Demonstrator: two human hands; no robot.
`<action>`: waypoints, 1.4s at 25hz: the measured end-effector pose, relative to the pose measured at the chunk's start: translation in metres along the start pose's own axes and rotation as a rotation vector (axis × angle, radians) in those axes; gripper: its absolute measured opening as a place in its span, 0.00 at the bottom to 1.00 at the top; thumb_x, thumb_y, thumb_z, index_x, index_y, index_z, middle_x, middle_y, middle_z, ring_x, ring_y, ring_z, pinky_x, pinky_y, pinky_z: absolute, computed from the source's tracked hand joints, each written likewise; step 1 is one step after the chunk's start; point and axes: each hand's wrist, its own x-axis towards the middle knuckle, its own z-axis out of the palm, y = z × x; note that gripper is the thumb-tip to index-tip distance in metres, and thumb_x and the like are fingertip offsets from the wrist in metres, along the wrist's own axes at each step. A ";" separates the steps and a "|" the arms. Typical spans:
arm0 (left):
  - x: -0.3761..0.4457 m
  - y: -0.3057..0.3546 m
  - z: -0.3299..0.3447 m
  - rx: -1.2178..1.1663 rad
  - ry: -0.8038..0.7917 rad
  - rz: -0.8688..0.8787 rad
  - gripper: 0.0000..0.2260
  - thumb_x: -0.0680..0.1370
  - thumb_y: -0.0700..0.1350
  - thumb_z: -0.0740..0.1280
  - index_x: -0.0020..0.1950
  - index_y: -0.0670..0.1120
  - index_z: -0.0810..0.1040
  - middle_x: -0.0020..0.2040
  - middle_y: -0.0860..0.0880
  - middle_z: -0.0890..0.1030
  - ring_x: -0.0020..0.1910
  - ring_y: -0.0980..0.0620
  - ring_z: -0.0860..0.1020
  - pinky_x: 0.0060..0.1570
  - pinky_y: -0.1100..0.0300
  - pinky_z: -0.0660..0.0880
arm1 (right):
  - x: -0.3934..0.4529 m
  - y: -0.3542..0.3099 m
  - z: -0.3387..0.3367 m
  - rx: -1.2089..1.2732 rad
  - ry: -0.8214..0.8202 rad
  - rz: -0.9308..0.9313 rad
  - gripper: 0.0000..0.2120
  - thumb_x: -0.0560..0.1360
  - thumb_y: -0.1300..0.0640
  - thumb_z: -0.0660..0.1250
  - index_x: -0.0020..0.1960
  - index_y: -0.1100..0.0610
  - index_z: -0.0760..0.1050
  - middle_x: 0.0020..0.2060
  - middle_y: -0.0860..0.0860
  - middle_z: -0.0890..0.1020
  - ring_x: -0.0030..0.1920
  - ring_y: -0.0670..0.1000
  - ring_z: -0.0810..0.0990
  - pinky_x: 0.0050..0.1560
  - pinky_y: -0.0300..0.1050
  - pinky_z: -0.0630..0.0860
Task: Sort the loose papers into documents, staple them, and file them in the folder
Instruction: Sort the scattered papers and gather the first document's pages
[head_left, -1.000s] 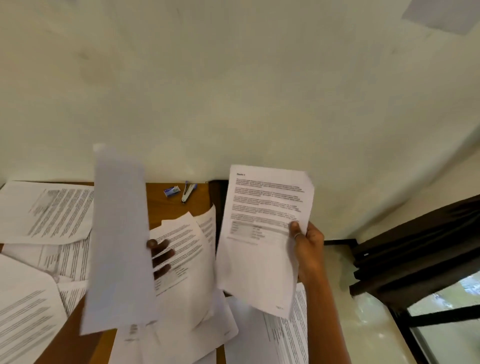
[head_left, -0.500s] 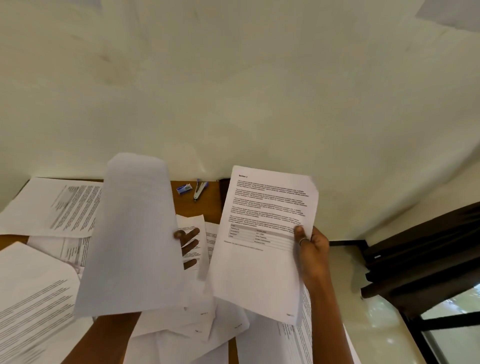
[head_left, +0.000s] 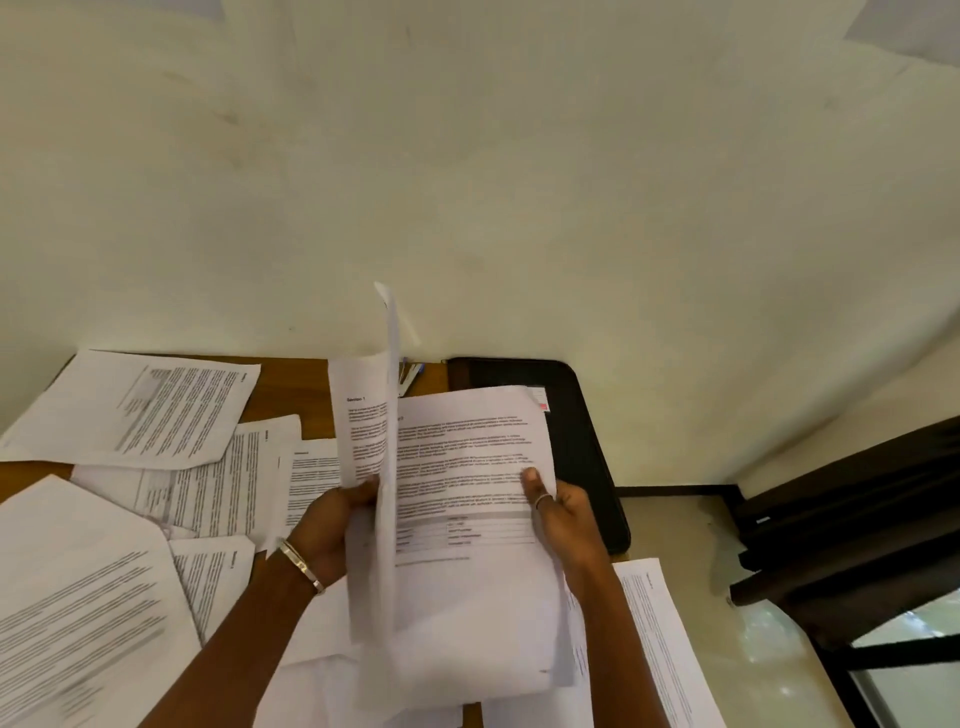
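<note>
A: We've got the right hand (head_left: 563, 525) pinching the printed sheet (head_left: 467, 493) at its right edge, thumb on top.

B: And our left hand (head_left: 332, 525) grips a second sheet (head_left: 363, 431), stood edge-on against the first.

A: Both held above the wooden desk (head_left: 291, 400); loose papers (head_left: 140, 405) spread left, black folder (head_left: 576, 441) lying behind.

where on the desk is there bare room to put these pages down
Bare wood shows only in a strip at the back, between the far-left sheet and the black folder. The rest is crowded with overlapping papers.
</note>
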 end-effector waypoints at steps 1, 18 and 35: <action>0.002 -0.003 -0.001 0.049 0.034 0.043 0.12 0.77 0.36 0.61 0.45 0.45 0.83 0.42 0.43 0.83 0.39 0.46 0.82 0.46 0.48 0.79 | 0.000 -0.001 0.002 -0.053 -0.010 0.004 0.12 0.77 0.48 0.64 0.50 0.56 0.78 0.43 0.48 0.85 0.43 0.48 0.85 0.37 0.36 0.79; -0.010 -0.014 -0.040 0.655 -0.098 0.274 0.11 0.78 0.38 0.61 0.53 0.52 0.76 0.46 0.60 0.83 0.48 0.54 0.81 0.46 0.62 0.80 | 0.013 -0.019 0.012 0.413 0.161 0.187 0.17 0.75 0.44 0.66 0.49 0.58 0.78 0.44 0.57 0.86 0.45 0.61 0.84 0.42 0.48 0.78; 0.000 -0.029 -0.037 0.697 0.040 0.329 0.16 0.71 0.51 0.65 0.58 0.55 0.74 0.55 0.50 0.80 0.54 0.47 0.78 0.56 0.46 0.76 | 0.018 0.001 0.008 0.797 0.106 0.212 0.28 0.71 0.36 0.65 0.64 0.52 0.74 0.54 0.55 0.84 0.54 0.59 0.82 0.53 0.55 0.78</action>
